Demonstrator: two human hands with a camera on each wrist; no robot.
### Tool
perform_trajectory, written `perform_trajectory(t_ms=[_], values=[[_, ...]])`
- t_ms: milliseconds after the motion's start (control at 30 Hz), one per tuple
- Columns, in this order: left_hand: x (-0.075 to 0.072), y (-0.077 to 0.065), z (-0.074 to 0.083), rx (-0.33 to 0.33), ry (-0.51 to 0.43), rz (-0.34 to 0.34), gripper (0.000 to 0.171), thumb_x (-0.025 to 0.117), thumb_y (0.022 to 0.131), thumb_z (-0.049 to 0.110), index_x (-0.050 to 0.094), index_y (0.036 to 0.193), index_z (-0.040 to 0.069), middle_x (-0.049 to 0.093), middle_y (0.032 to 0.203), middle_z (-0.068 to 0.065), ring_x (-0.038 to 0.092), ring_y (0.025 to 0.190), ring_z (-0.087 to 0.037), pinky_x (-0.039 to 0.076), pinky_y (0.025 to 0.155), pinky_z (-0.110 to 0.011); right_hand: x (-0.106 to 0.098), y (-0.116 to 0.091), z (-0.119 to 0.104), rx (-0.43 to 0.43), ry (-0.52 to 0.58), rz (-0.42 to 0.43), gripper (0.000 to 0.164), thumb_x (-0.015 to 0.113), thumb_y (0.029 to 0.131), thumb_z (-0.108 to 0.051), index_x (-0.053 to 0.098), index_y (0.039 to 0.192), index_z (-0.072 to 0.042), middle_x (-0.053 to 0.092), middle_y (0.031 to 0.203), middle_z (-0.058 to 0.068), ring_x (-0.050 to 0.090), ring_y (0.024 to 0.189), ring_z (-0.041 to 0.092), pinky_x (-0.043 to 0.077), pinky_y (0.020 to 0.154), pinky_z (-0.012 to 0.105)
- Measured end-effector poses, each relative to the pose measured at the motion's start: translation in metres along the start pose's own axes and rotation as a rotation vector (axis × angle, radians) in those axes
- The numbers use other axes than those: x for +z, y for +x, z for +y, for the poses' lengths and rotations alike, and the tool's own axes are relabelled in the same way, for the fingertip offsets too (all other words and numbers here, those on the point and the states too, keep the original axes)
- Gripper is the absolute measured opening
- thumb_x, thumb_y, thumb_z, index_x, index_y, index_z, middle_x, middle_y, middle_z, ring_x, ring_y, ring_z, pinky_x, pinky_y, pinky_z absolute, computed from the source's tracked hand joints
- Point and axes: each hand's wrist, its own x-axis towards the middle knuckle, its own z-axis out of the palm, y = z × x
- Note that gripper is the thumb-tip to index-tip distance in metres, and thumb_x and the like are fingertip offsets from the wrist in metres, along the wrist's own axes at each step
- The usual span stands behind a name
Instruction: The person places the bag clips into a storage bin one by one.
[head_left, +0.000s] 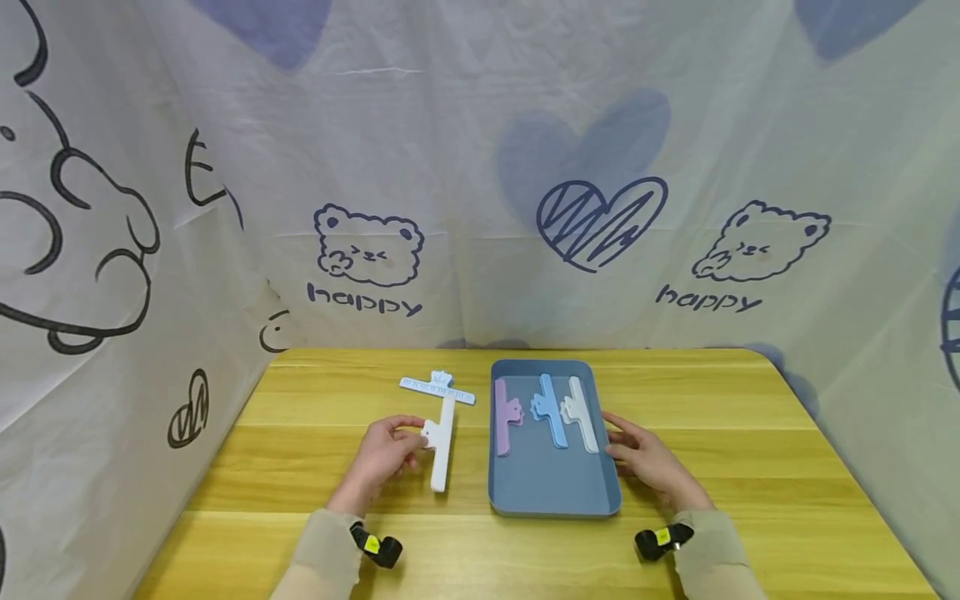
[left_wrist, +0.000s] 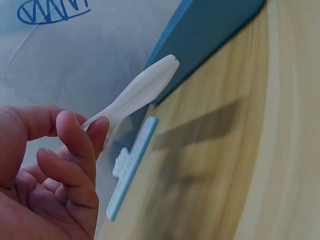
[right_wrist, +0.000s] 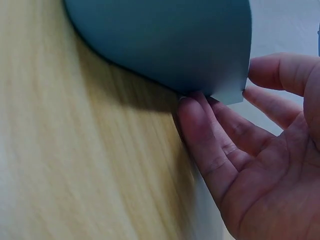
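My left hand [head_left: 390, 454] pinches the handle of a white long bag clip [head_left: 443, 446] between thumb and fingers. In the left wrist view the white clip [left_wrist: 142, 89] is held above the wooden table, its shadow falling on the wood. A light blue bag clip [head_left: 438, 387] lies on the table just beyond it. My right hand [head_left: 648, 458] is at the right side of the blue-grey tray [head_left: 551, 492], fingertips against its outer wall [right_wrist: 165, 45]. Inside the tray lie a purple clip [head_left: 502, 419], a blue clip [head_left: 553, 412] and another white clip [head_left: 583, 417], side by side.
The wooden table [head_left: 750, 467] ends at a hanging white cloth [head_left: 465, 167] with drawn hearts and bears, which also covers both sides. Each wrist wears a small black camera, left [head_left: 377, 546] and right [head_left: 663, 541].
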Motion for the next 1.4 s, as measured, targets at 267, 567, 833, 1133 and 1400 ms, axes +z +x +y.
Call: perform_trajectory(t_ms=[267, 567, 833, 1133, 1400], values=[[0.017, 0.001, 0.010, 0.044, -0.051, -0.015, 0.030, 0.066, 0.086, 0.000, 0.065, 0.116, -0.001, 0.071, 0.087, -0.019, 0.054, 0.050, -0.015, 0.034, 0.042, -0.022, 0.001, -0.001, 0.000, 0.006, -0.002, 0.017, 0.058, 0.053, 0.097, -0.001, 0.036, 0.152, -0.008, 0.045, 0.142, 0.030, 0.059, 0.110, 0.032, 0.054, 0.077, 0.040], [0.045, 0.004, 0.026, 0.080, -0.075, -0.031, 0.029, 0.066, 0.088, 0.002, 0.065, 0.117, -0.003, 0.071, 0.092, -0.023, 0.054, 0.049, -0.016, 0.035, 0.043, -0.022, 0.004, -0.004, 0.001, 0.007, 0.035, 0.001, 0.059, 0.053, 0.097, -0.001, 0.034, 0.152, -0.007, 0.044, 0.143, 0.030, 0.059, 0.111, 0.032, 0.055, 0.077, 0.040], [0.068, 0.015, 0.032, 0.064, -0.113, -0.029, 0.028, 0.067, 0.088, 0.003, 0.066, 0.116, -0.004, 0.072, 0.091, -0.021, 0.054, 0.048, -0.015, 0.036, 0.044, -0.021, 0.004, -0.005, 0.003, 0.013, 0.058, -0.009, 0.059, 0.053, 0.098, -0.002, 0.034, 0.153, -0.008, 0.043, 0.143, 0.030, 0.059, 0.112, 0.032, 0.055, 0.079, 0.041], [0.089, 0.031, 0.032, 0.061, -0.090, 0.003, 0.030, 0.069, 0.089, 0.006, 0.067, 0.117, -0.002, 0.072, 0.083, -0.012, 0.055, 0.048, -0.013, 0.037, 0.044, -0.021, 0.004, -0.005, 0.004, 0.024, 0.105, -0.022, 0.059, 0.054, 0.099, -0.003, 0.033, 0.153, -0.010, 0.040, 0.146, 0.029, 0.059, 0.113, 0.032, 0.055, 0.081, 0.042], [0.104, 0.040, 0.036, 0.049, -0.072, -0.021, 0.029, 0.069, 0.090, 0.008, 0.066, 0.117, -0.003, 0.070, 0.090, -0.025, 0.054, 0.049, -0.011, 0.036, 0.045, -0.021, 0.003, -0.004, 0.004, 0.023, 0.120, -0.025, 0.059, 0.055, 0.099, -0.004, 0.034, 0.153, -0.011, 0.039, 0.145, 0.031, 0.060, 0.110, 0.031, 0.055, 0.080, 0.043]])
